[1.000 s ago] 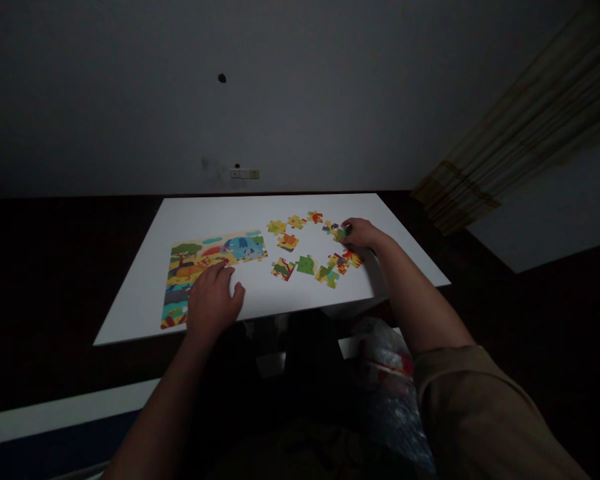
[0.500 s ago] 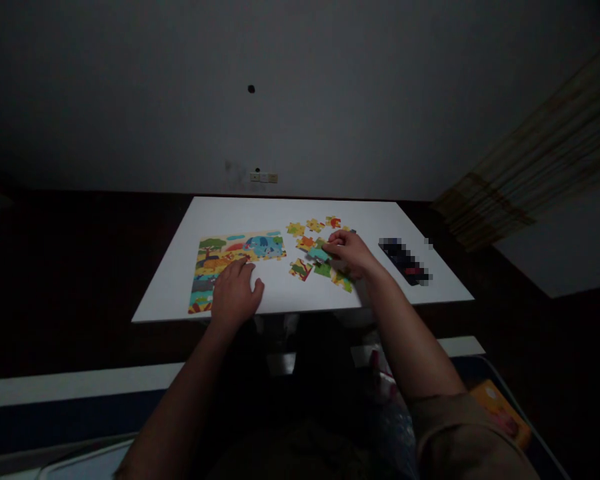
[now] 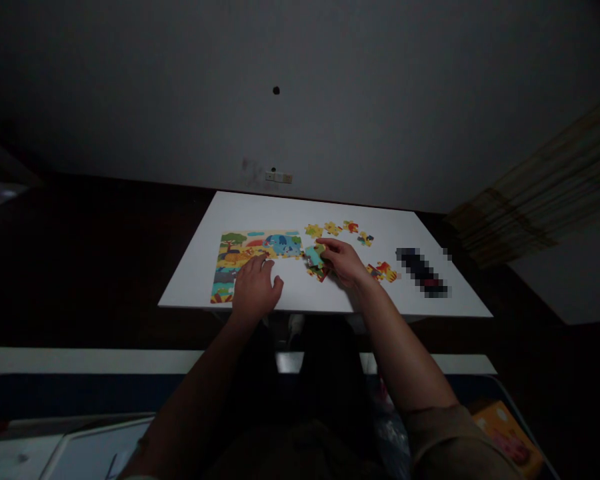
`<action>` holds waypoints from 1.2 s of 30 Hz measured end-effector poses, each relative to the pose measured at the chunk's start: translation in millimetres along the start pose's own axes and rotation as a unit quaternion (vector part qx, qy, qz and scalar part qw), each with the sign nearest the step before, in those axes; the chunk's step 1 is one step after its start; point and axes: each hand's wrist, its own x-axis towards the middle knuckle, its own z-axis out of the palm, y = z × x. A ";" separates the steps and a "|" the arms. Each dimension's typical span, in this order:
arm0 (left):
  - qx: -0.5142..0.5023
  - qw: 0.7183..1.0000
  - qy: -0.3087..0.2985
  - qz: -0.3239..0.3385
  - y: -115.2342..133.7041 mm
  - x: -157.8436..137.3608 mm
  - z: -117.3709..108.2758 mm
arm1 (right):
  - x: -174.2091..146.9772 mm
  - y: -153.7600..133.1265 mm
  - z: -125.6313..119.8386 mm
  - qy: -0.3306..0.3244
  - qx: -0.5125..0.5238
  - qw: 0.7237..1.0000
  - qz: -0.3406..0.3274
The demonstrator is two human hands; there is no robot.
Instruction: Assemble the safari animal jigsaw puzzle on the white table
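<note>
My left hand (image 3: 255, 283) lies with fingers spread over the lower right part of a partly joined jigsaw puzzle (image 3: 233, 258), which shows a tree, a blue elephant and other animals. Between the fingertips of my right hand (image 3: 343, 261) is a green and teal puzzle piece (image 3: 315, 255), tilted and just right of the joined part. Under and around it lie other pieces, partly hidden by the hand. Loose yellow pieces (image 3: 333, 229) lie beyond my right hand, and more pieces (image 3: 383, 272) lie to the right of its wrist.
A dark, pixel-blurred object (image 3: 423, 272) lies at the right of the white table (image 3: 180, 283). An orange box (image 3: 507, 437) and clear plastic are near my seat at the lower right. A wall with a socket strip (image 3: 279, 177) stands behind the table.
The view has shifted, so the table appears further right. My right hand has brought the green and teal piece left, closer to the joined puzzle. My left hand stays on the puzzle.
</note>
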 end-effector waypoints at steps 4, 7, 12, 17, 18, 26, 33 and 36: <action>0.001 1.000 0.002 0.000 0.2 -0.3 0.5 | -0.5 1.6 5.4 0.005 -0.002 1.000 0.004; -0.003 1.000 0.004 -0.001 0.2 -0.2 0.9 | -3.7 0.3 9.1 0.005 -0.002 1.000 0.006; -0.016 1.000 0.002 -0.007 -0.5 -0.3 1.9 | -13.3 0.3 16.8 -0.009 -0.012 1.000 0.010; -0.016 1.000 -0.005 -0.013 -0.4 0.0 2.3 | -18.0 9.7 24.0 -0.023 0.006 1.000 0.002; -0.016 1.000 -0.005 -0.014 -0.2 0.1 2.0 | -18.5 11.4 25.3 -0.023 0.003 1.000 0.004; -0.029 0.999 -0.010 -0.017 1.1 0.8 0.2 | -16.7 21.9 22.4 0.001 -0.123 0.992 -0.031; -0.056 0.998 0.026 -0.033 3.5 -0.4 -8.5 | -7.3 19.9 15.7 0.044 -0.174 0.978 -0.104; -0.088 0.990 0.077 -0.078 -5.0 -10.8 -21.6 | -9.9 16.2 26.6 0.056 -0.164 0.979 -0.108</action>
